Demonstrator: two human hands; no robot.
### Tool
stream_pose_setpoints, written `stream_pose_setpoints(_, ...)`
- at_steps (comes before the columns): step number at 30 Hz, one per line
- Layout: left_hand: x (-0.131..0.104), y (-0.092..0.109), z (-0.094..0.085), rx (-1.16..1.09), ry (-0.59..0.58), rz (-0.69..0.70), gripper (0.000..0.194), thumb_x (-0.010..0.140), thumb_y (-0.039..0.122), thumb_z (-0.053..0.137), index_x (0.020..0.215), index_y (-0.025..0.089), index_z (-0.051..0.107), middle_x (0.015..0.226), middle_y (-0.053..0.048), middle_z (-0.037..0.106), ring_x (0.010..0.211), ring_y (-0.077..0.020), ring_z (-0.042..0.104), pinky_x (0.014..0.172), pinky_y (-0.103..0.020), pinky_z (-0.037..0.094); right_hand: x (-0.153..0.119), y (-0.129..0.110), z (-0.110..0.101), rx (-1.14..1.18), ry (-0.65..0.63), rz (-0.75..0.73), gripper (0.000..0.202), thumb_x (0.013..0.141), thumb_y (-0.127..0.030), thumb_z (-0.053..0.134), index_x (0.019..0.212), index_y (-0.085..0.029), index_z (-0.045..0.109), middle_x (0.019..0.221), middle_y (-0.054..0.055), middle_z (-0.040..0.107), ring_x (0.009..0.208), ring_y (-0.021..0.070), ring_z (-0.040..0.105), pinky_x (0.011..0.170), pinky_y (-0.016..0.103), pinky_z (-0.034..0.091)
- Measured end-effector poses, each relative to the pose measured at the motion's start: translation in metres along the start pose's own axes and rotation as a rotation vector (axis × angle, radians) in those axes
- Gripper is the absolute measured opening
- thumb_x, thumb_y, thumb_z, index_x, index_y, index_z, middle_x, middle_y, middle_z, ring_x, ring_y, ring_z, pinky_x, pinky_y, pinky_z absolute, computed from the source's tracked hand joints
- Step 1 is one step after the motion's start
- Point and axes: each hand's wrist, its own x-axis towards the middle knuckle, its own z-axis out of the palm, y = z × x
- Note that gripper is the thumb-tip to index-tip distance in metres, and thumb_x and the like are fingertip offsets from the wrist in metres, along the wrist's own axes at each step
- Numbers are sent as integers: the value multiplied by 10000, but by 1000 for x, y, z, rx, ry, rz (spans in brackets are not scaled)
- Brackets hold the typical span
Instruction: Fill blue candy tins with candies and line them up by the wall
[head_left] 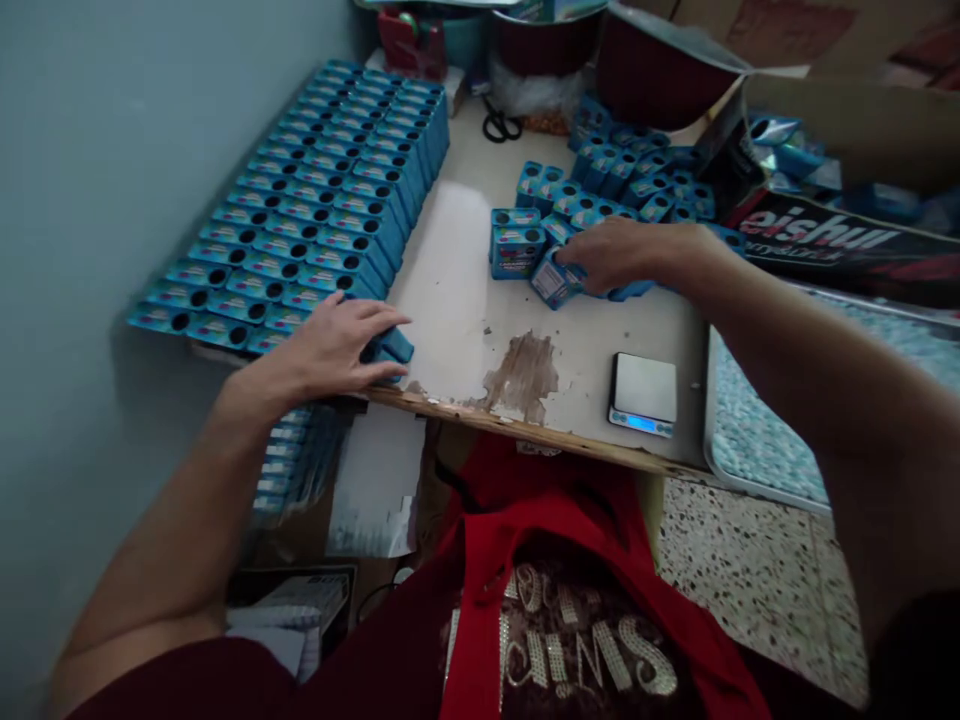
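At the near left corner of a worn desk [457,310], a worker's left hand [337,345] has its fingers clamped around a pair of blue boxes [396,345] beside packed rows [292,210]. The right hand [607,255] bends its fingers onto a tilted box [553,284] at the near edge of a loose cluster [600,180]; whether they grip cannot be told. The cartons look light and thin-walled, likely smooth and easily dented, best taken gently by opposite side walls, clear of the dark round openings.
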Motion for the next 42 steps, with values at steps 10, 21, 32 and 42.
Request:
stream_pose_setpoints(10, -13, 14, 18, 249, 54, 22, 519, 1105, 626, 586, 1399, 249, 788, 1308, -181, 824, 1265, -451, 740, 1419, -795, 401, -41, -54, -34, -367, -331, 32, 267, 984, -410, 1058, 930, -188, 920, 937, 81, 858, 1210, 370, 820, 985, 418, 585)
stream_pose_setpoints(21, -11, 37, 19, 29, 269, 2, 666, 933, 798, 883, 1445, 376, 825, 1459, -111, 841, 1482, -497, 716, 1505, -815, 277, -150, -14, -66, -18, -242, 479, 246, 980, -321, 1070, 896, -133, 936, 661, 23, 629, 821, 211, 629, 773, 398, 381)
stream_pose_setpoints(32, 157, 299, 187, -660, 59, 36, 826, 756, 261, 1158, 1436, 225, 690, 1368, -150, 853, 1308, -407, 835, 1179, -526, 661, -203, -37, -66, 15, -195, 820, 370, 1042, -396, 978, 791, -180, 812, 586, 0, 500, 646, 182, 522, 632, 371, 378)
stream_pose_setpoints(42, 185, 273, 195, -841, -59, 133, 731, 701, 252, 1111, 1340, 265, 755, 1232, -34, 874, 1129, -297, 855, 1083, -431, 686, -294, 70, -95, -167, -228, 705, 130, 1075, -305, 892, 1186, -238, 900, 1162, 94, 869, 1098, 315, 806, 976, 440, 649)
